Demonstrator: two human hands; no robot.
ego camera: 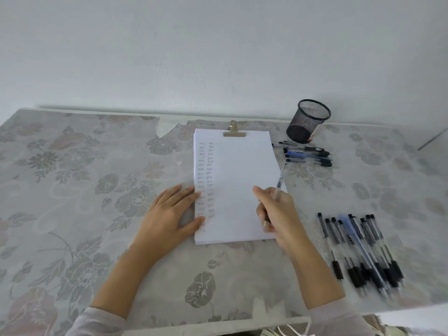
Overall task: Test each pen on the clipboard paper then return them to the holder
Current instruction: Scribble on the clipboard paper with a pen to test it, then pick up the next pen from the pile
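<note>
On my feed the pen (280,181) is in the right hand (276,210). The fingers are curled tight round its blurred barrel, and the tip is low over the lower right of the clipboard paper (238,170). The left hand (169,210) lies flat with its fingers straight and slightly spread, their tips on the sheet's left edge. The black mesh holder (308,121) stands past the paper's top right corner, with a few pens (309,154) just beside it. A bigger bunch of pens (358,248) lies right of the writing hand on the floral tablecloth (84,166).
</note>
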